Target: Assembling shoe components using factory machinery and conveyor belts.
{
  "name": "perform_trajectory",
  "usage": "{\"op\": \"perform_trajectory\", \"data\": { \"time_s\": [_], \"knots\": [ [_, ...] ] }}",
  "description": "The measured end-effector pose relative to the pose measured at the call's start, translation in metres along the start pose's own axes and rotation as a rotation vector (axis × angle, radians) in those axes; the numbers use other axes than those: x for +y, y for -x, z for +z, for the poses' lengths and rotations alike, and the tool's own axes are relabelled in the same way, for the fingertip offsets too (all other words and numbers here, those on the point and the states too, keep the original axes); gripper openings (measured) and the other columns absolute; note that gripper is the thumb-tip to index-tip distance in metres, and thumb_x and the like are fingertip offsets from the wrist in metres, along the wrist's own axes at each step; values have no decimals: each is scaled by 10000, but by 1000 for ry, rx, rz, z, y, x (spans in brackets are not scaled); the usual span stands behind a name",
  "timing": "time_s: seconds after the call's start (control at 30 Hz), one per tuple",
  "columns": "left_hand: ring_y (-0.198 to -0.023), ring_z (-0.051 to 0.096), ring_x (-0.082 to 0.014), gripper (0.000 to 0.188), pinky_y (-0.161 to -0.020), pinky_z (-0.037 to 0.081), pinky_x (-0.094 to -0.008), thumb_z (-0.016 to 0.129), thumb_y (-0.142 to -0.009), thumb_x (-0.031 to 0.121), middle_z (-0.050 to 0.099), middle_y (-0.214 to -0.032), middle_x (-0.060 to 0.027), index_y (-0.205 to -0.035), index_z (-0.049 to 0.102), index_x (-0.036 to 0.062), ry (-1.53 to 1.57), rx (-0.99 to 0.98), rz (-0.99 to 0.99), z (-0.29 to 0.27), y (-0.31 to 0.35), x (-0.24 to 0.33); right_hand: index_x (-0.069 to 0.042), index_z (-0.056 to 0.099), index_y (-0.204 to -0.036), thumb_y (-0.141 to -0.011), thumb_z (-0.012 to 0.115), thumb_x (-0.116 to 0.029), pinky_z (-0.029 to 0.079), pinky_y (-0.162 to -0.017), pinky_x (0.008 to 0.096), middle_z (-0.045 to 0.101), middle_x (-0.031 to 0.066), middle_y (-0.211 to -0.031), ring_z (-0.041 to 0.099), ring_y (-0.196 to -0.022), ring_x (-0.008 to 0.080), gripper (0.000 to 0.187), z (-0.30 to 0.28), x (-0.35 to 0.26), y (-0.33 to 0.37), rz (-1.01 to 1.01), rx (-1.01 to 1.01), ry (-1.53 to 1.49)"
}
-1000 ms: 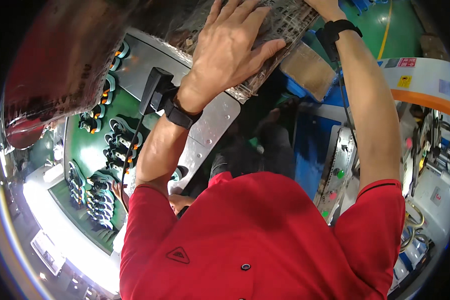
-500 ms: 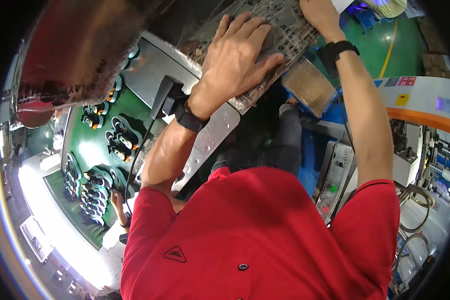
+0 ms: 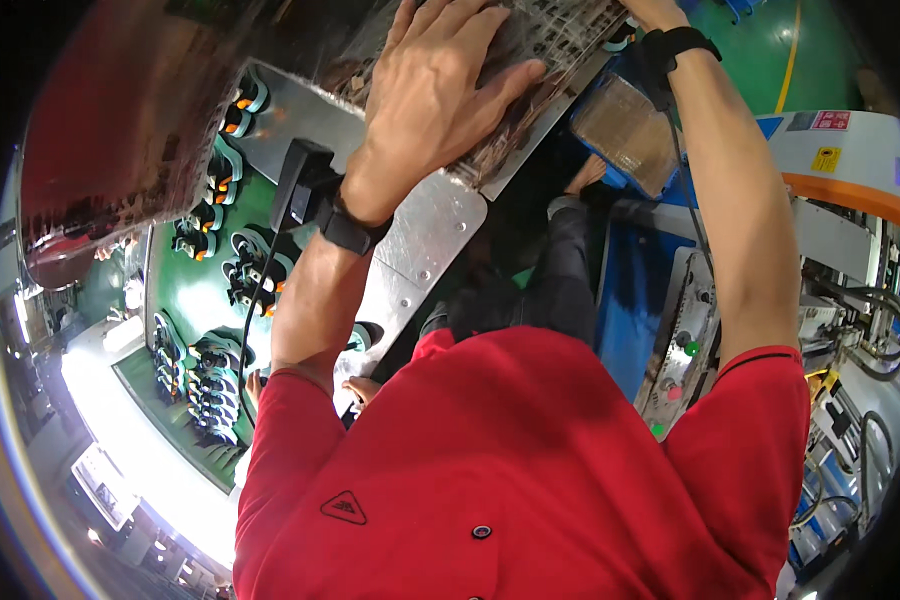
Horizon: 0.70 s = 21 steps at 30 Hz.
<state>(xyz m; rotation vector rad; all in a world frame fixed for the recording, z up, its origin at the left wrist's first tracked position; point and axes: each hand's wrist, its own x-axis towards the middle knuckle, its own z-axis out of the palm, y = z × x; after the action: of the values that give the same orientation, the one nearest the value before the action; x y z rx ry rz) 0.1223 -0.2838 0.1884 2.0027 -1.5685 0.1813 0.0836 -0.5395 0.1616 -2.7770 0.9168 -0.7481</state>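
My left hand (image 3: 435,90) lies palm down with its fingers apart on a scuffed, dark slab (image 3: 575,45) wrapped in clear plastic film. It holds nothing that shows, and its fingertips come close to the top edge of the view. My right hand (image 3: 658,12) is at the far right end of the slab. Only its wrist side is in view; its fingers are cut off by the top edge, so what they do is hidden. Both wrists wear black straps with small devices, and a cable runs from each.
Beneath the slab is a bare metal table (image 3: 425,240) with a rounded corner. A large dark red, film-covered panel (image 3: 120,150) hangs at left. Sneakers (image 3: 210,380) stand in rows on green. A brown block (image 3: 625,135) sits right, near a control panel (image 3: 682,350). Another person's hand (image 3: 362,388) shows lower left.
Both hands have shifted farther up in the view, and the left one also leftward, still flat on the slab. Less of the right hand shows now. The surroundings have shifted as well.
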Motion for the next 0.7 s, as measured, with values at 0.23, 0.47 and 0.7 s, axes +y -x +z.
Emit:
{"op": "perform_trajectory", "data": {
  "time_s": [0.23,0.47,0.7],
  "knots": [
    [-1229,483,-418,487,-1070,336,-536,683,-839,302,563,-1254,-242,-1153,585,-58,49,65,23,8,3,-7,38,673,-832,-920,487,-308,497,-767,498,664,248,-857,637,-851,416,403,4,3,-3,17,-4,8],
    [-1214,494,-417,480,-1059,351,-530,684,-834,293,578,-1224,-244,-1153,589,-53,79,80,30,3,3,-8,60,652,-804,-929,478,-299,491,-766,500,658,260,-841,631,-839,425,418,6,7,-7,-39,2,35],
    [-1212,499,-416,479,-1056,355,-531,692,-831,288,582,-1224,-239,-1147,591,-58,115,108,11,8,5,-13,63,648,-807,-931,470,-291,491,-761,493,651,269,-835,626,-813,430,415,2,5,-3,-41,-8,14]
  ]
}}
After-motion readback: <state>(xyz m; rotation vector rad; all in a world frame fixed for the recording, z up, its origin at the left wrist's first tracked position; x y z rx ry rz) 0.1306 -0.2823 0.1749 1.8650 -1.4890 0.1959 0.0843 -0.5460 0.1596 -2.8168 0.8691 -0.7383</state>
